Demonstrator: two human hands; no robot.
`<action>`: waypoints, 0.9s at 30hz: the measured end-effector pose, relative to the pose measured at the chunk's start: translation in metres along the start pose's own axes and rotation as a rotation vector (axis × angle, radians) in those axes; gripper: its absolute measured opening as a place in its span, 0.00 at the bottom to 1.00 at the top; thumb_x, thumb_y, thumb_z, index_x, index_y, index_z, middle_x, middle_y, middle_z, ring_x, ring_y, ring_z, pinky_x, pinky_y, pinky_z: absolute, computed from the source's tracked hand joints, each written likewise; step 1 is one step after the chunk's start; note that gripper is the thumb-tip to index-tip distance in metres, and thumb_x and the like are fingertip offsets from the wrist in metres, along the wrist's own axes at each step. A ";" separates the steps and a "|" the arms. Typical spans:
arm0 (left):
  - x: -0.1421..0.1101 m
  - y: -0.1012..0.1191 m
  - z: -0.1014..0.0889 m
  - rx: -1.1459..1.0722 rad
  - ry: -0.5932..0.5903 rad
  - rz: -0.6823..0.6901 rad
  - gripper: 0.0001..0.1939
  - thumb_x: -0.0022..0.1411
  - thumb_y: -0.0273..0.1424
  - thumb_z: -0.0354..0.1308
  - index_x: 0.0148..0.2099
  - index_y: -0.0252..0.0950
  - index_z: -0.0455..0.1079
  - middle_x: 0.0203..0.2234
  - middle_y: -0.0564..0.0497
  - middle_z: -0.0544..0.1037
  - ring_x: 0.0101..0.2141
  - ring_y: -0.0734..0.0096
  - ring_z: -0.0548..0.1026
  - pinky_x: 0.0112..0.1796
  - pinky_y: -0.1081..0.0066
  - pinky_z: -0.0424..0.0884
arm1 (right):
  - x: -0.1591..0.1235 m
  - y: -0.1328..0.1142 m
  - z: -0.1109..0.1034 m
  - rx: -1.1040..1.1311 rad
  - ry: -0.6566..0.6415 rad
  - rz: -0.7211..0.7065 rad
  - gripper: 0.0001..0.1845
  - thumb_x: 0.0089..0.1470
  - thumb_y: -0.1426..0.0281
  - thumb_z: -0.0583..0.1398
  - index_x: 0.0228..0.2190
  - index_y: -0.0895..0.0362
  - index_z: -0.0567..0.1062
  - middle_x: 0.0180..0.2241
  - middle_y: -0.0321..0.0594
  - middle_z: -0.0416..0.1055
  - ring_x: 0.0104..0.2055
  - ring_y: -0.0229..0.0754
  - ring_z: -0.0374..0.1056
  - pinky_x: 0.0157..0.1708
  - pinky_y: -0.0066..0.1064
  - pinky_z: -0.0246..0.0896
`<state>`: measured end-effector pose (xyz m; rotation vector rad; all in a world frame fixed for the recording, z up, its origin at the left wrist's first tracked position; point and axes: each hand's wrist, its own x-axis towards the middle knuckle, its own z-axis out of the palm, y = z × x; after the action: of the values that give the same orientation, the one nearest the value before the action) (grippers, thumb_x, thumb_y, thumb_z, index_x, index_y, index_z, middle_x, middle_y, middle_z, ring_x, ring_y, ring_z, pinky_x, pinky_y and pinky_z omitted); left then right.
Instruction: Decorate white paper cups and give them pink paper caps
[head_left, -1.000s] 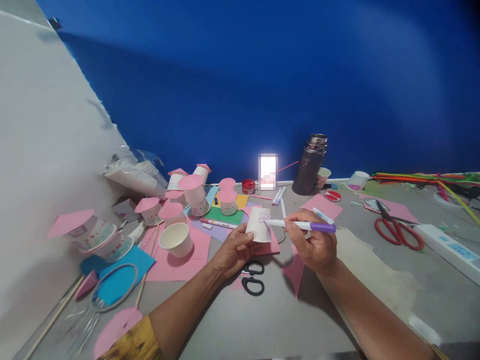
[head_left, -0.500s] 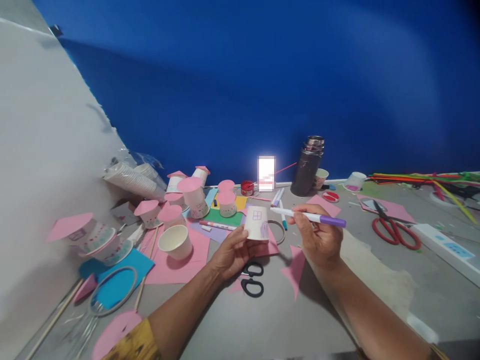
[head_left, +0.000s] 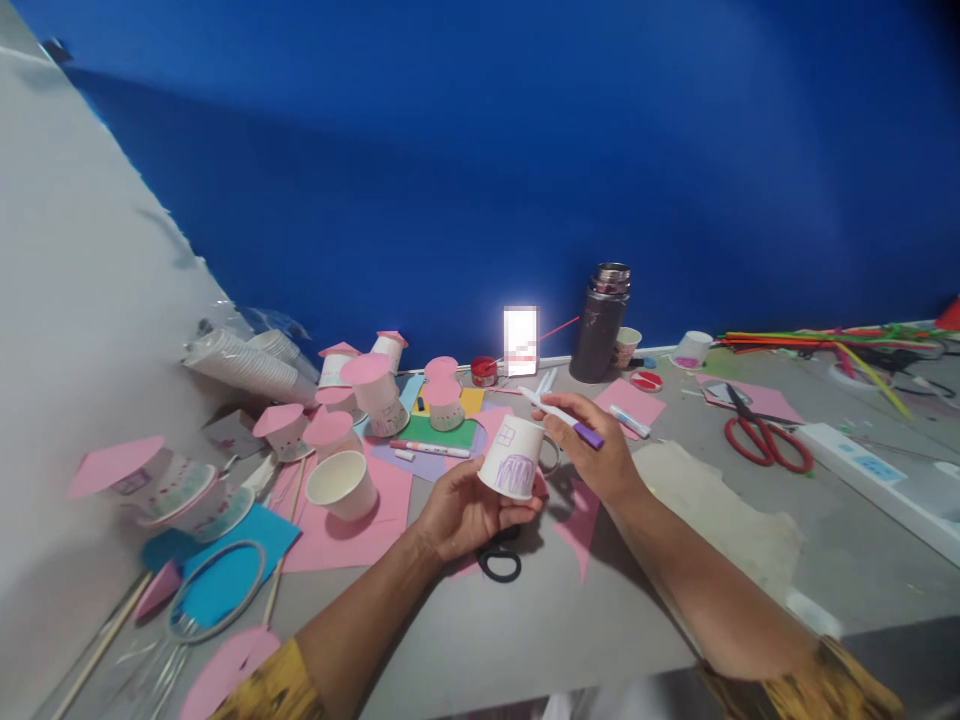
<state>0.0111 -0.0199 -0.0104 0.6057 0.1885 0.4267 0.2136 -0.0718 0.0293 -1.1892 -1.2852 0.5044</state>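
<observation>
Your left hand (head_left: 459,512) is partly closed on a paper cup (head_left: 512,455), with the thumb at its side and the fingers under its lower rim. Your right hand (head_left: 602,455) is closed in a pen grip around a white marker (head_left: 541,404) with a purple end. In the head view, the cup is held above the table (head_left: 480,650), near the middle of the work area, tilted, with its narrow end up. Its wall facing you bears a purple window outline and, below it, a scribbled arch. The marker tip points up and to the left, just above the cup and apart from the drawing. Beneath your left hand, note the black scissors (head_left: 501,566), partly covered. To the left, an open cup (head_left: 337,487) stands upright on a pink sheet (head_left: 330,550); behind it are several cups topped with pink paper, one of them a tall stack (head_left: 375,385). A capped marker (head_left: 430,449) lies on the green sheet (head_left: 450,432). Beyond your right hand stands a dark flask (head_left: 598,335). Farther right, the red-handled scissors (head_left: 766,447) lie near a white power strip (head_left: 840,448).
</observation>
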 end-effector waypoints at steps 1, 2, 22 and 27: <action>0.000 -0.001 0.001 -0.001 -0.015 -0.010 0.25 0.67 0.40 0.56 0.56 0.23 0.72 0.44 0.34 0.82 0.43 0.50 0.83 0.47 0.61 0.74 | 0.000 0.001 0.000 0.022 -0.034 0.022 0.21 0.59 0.53 0.65 0.47 0.54 0.78 0.48 0.46 0.80 0.50 0.49 0.76 0.48 0.38 0.71; 0.001 -0.001 0.001 -0.001 -0.024 -0.020 0.25 0.68 0.40 0.55 0.55 0.23 0.72 0.44 0.34 0.82 0.43 0.49 0.83 0.47 0.60 0.75 | 0.001 0.003 0.000 0.049 -0.069 0.042 0.22 0.58 0.52 0.66 0.47 0.54 0.79 0.48 0.45 0.80 0.50 0.49 0.76 0.48 0.37 0.71; -0.001 -0.006 -0.001 0.178 0.012 0.050 0.27 0.63 0.33 0.65 0.62 0.29 0.69 0.53 0.32 0.79 0.52 0.47 0.79 0.52 0.56 0.73 | 0.006 0.010 0.000 0.160 -0.038 0.105 0.24 0.51 0.51 0.69 0.40 0.57 0.80 0.36 0.41 0.80 0.35 0.42 0.74 0.36 0.32 0.69; 0.000 0.001 -0.008 0.042 -0.015 0.046 0.32 0.63 0.38 0.64 0.64 0.25 0.66 0.51 0.31 0.80 0.53 0.45 0.79 0.52 0.59 0.73 | 0.015 0.003 -0.011 0.054 0.239 0.028 0.20 0.53 0.54 0.67 0.41 0.57 0.79 0.37 0.44 0.82 0.37 0.44 0.76 0.38 0.33 0.71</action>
<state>0.0083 -0.0156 -0.0160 0.6549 0.1697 0.4631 0.2285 -0.0617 0.0349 -1.1847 -1.0461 0.4013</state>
